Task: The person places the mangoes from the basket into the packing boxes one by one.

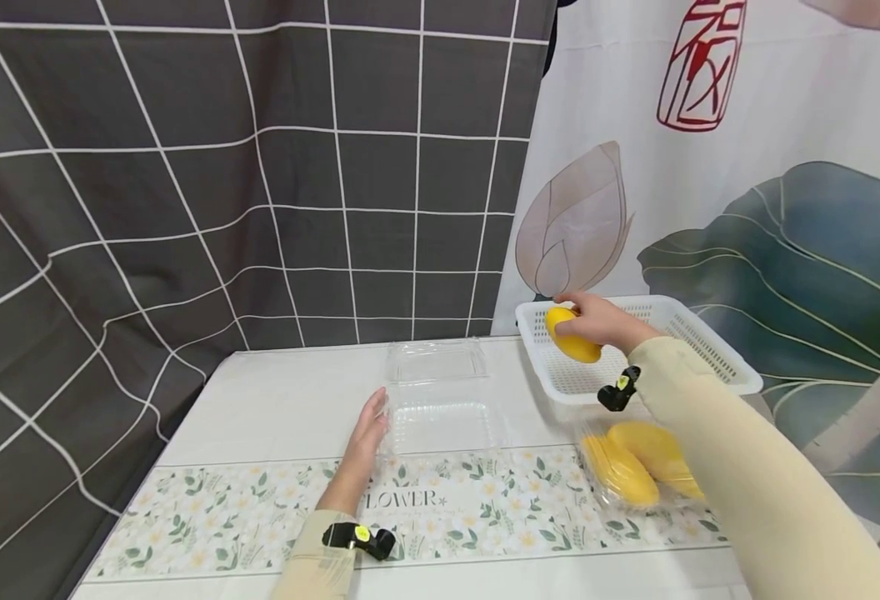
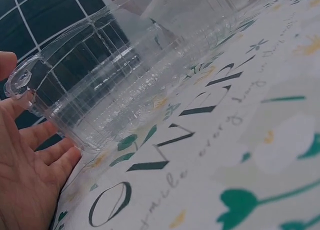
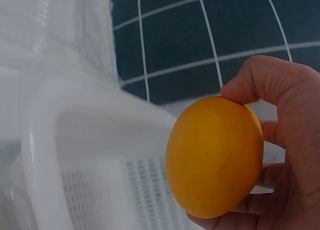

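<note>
My right hand [image 1: 597, 321] grips a yellow mango [image 1: 575, 335] above the white basket [image 1: 740, 382]. In the right wrist view the mango [image 3: 215, 157] has small dark specks, with the thumb on one side and the fingers around the other. My left hand [image 1: 367, 429] lies along the left side of a clear plastic clamshell box [image 1: 443, 427], whose lid [image 1: 437, 362] is folded back. The left wrist view shows the fingers [image 2: 62, 162] fairly straight against the box's outer wall [image 2: 75, 109]. No fruit is seen inside this box.
Another clear box [image 1: 597, 492] holding yellow mangoes [image 1: 623, 471] stands right of centre, partly behind my right sleeve [image 1: 747, 450]. A floral printed strip [image 1: 260, 508] crosses the white table [image 1: 282, 400]. Dark grid cloth [image 1: 380, 183] and a white patterned curtain [image 1: 605, 100] hang behind.
</note>
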`<control>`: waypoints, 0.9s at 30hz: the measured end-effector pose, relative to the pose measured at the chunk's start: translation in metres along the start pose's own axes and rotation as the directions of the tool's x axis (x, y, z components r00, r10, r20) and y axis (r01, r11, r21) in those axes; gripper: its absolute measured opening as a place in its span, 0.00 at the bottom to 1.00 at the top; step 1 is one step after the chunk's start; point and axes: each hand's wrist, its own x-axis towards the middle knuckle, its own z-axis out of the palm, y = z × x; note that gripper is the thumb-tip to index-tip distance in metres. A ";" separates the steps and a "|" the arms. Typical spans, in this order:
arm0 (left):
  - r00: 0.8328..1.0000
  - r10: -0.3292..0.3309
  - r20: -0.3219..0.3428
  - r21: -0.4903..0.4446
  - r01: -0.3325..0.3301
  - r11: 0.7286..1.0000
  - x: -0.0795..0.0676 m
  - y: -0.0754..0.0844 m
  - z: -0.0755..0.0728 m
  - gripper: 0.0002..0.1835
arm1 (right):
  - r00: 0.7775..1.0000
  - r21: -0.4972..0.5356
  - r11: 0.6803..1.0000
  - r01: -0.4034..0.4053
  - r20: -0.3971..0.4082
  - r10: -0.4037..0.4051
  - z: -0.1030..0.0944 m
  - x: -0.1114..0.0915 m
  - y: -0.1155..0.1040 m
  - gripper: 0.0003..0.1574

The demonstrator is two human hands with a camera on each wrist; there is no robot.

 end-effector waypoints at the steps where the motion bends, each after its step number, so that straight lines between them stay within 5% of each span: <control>1: 1.000 -0.001 -0.001 -0.001 0.001 1.000 0.001 -0.001 0.000 0.27 | 1.000 -0.005 1.000 0.016 -0.001 -0.016 0.002 0.001 -0.005 0.39; 9: 1.000 -0.009 -0.005 -0.015 0.009 1.000 0.003 -0.002 -0.002 0.26 | 0.985 -0.050 0.984 0.168 -0.016 -0.169 0.032 0.010 -0.045 0.37; 17: 0.999 -0.046 -0.006 -0.026 0.046 0.999 0.001 -0.002 0.001 0.26 | 0.976 -0.072 0.973 0.217 0.028 -0.216 0.069 0.010 -0.072 0.36; 27: 1.000 -0.018 -0.002 -0.052 0.018 0.998 0.004 -0.002 0.000 0.25 | 0.956 -0.095 0.952 0.290 0.074 -0.283 0.117 0.014 -0.098 0.36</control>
